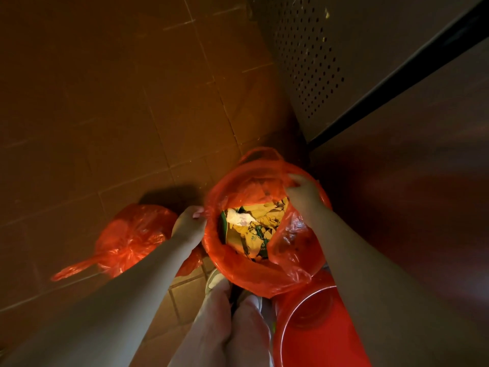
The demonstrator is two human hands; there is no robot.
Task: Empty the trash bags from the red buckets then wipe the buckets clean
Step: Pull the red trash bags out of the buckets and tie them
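Left hand pinches bag edge at bucket rim; right hand grips film at far rim. Bag w/ trash sits in bucket btwn hands. Risk: thin film tears if yanked unevenly, trash spills on floor.

Dim, warm-tinted, wide-angle edge distortion

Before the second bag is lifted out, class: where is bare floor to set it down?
Free: tiled floor beyond the tied bag, left of the perforated panel. Crowded: around the lined bucket, with shoes and the empty bucket close by.
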